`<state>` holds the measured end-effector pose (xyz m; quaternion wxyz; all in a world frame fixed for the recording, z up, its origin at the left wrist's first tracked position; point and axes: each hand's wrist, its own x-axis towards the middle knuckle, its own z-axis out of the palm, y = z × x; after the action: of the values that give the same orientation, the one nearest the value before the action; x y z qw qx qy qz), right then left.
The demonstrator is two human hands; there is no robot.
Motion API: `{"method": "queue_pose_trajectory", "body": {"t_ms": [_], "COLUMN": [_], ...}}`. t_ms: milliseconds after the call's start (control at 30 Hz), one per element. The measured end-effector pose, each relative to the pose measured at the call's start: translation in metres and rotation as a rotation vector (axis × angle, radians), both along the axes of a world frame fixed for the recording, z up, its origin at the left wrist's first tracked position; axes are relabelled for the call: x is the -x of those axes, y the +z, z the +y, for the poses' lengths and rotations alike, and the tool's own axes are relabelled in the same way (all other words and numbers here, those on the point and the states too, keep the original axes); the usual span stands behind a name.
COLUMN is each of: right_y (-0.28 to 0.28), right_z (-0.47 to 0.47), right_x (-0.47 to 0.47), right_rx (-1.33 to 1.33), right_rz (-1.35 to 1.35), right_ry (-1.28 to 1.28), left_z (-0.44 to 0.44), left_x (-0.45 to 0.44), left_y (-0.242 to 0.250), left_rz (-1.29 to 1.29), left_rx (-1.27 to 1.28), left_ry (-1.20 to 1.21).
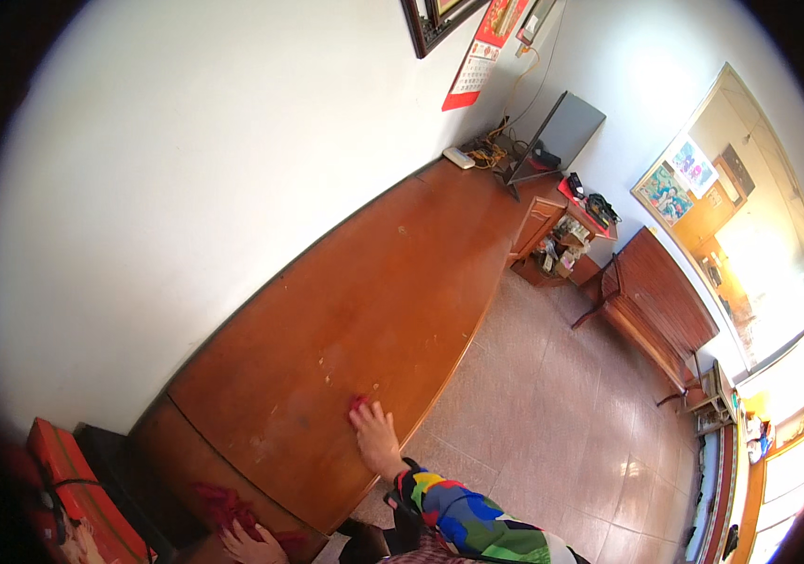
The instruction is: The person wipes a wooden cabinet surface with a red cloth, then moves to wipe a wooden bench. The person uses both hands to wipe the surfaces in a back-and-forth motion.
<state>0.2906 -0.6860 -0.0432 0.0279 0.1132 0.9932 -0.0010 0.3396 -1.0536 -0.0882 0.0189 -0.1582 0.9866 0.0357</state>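
A long wooden cabinet top (373,282) with pale marks runs along the white wall before me. My right hand (378,436), in a multicoloured sleeve, lies palm down near its front edge, with a small piece of dark red cloth (358,402) showing at the fingertips. At the bottom, my left hand (254,544) rests on a crumpled dark red cloth (227,502) on the near section of the top; whether its fingers grip the cloth is unclear. Most of what lies beneath my right palm is hidden.
A red box (84,486) stands at the lower left beside a black object. At the far end are a flat-screen display (564,134), a white power strip (458,158) and tangled cables. An open cabinet door (536,227) and a wooden bench (662,296) stand on the right, above the tiled floor.
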Motion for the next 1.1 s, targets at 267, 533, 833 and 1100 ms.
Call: {"method": "queue_pose_trajectory", "body": {"t_ms": [267,533,833,1100], "right_y": [0.006,-0.02,-0.004,-0.028], "right_z": [-0.116,-0.147,-0.205,-0.271], "right_x": [-0.043,0.087,0.194,0.292], "right_rx": [0.536,0.368,0.258,0.149], "right_rz": [-0.26,-0.129,0.014,0.111], "right_ry": [1.05,1.221,1.099,0.839], "left_z": [-0.006,-0.009,0.01,0.006], "left_x": [-0.003,0.0,-0.013,-0.001], "left_y": [-0.003,0.0,0.029,0.026], "left_rz": [0.049,0.248,0.268,0.168], "left_rx": [-0.064,-0.144,-0.163,-0.192], "left_ry": [-0.056,-0.127,-0.051,-0.008]}}
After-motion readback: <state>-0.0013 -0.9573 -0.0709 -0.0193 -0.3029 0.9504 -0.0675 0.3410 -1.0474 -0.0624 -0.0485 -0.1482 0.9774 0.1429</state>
